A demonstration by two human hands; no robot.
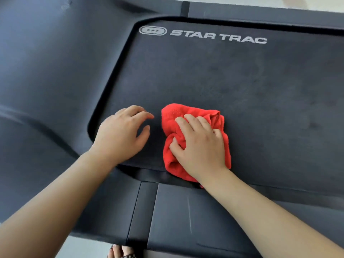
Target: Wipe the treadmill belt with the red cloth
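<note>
Far left: dark grey moulded plastic treadmill cover (46, 71), smooth and curved, wrapping the rounded end of the belt.

Left hand (123, 133): palm down over the near left corner of the belt, just inside the black edge gap. Grip is empty, with fingers loosely spread and slightly bent and the thumb out to the side. Can't tell if the fingertips touch the surface or hover over it.

Dark textured treadmill belt (242, 86): fills the middle and right of the view. White "STAR TRAC" logo print (218, 37) sits along its far edge.

Bunched red terry cloth (173, 113): on the belt, just right of the left hand and apart from it. It's close to the near belt edge, and its lower end laps over that edge.

Right hand (201, 144): on top of the cloth, pressing down. Grip is closed into the fabric, with fingers curled over the folds and the thumb dug into a crease.

Near side: dark grey side rail panel (186, 220) below the belt. A sandalled foot (119, 252) shows on the pale floor at the bottom edge.
</note>
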